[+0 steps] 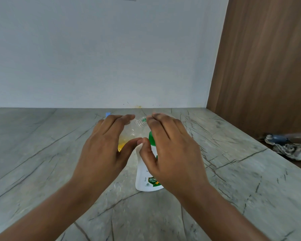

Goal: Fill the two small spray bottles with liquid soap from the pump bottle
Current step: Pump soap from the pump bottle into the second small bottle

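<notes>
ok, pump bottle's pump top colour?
Green, on a white pump bottle; head view, partly behind the right hand.

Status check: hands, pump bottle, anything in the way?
Left hand and right hand open, holding nothing. Pump bottle upright beneath them. Clear bottle behind, mostly hidden by hands.

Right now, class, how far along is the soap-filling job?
Done: nothing clearly. A clear bottle behind the left hand holds some yellow liquid. In hand: nothing; both hands, the right hand too, hover open over the white pump bottle. Left: apparently both fills.
</notes>
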Available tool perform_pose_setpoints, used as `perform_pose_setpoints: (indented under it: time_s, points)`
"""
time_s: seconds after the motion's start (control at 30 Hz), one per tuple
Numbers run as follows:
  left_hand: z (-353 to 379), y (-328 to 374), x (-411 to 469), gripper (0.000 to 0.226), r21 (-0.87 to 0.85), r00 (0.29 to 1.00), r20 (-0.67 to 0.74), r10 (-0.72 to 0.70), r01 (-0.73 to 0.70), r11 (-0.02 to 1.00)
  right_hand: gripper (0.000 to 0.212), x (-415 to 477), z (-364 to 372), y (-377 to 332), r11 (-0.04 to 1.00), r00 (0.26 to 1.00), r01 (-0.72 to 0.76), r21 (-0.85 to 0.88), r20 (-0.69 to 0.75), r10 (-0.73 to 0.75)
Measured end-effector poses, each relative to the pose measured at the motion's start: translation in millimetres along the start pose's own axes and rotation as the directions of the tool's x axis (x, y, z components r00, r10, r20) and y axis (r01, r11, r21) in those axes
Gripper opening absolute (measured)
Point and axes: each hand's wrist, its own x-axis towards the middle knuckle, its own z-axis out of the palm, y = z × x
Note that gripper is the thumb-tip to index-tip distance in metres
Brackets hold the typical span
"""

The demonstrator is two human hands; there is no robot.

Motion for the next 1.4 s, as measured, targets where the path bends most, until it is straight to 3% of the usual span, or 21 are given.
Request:
perform_pose_setpoints:
  time_s: [0.2, 0.77, 1.07, 1.4]
  points:
    - [0.2, 0.2, -2.4, 0.051, 0.017, 1.0, 0.005, 0.001, -0.001, 1.0, 0.036, -5.7, 5.1, 2.2, 1.0, 0.998, 0.024, 0.018, -0.05, -0.023]
    - [5.1, -1.8, -9.9, 0.049, -0.005, 1.0, 0.031, -0.006, 0.006, 1.0, 0.037, -16.2, 9.1, 3.4, 0.999, 1.0, 0.009, 0.047, 0.019, -0.01]
    - [1.2, -0.6, -3.8, 0.049, 0.019, 1.0, -0.006, -0.011, 0.011, 1.0, 0.05, -15.9, 8.2, -0.6, 0.996, 0.998, -0.016, 0.086, 0.056, 0.011]
    - [-0.7, -0.5, -2.5, 0.051, 0.022, 1.0, -0.015, -0.006, 0.007, 1.0, 0.049, -13.2, 11.7, 1.5, 0.999, 0.998, 0.022, 0.039, 0.051, -0.024]
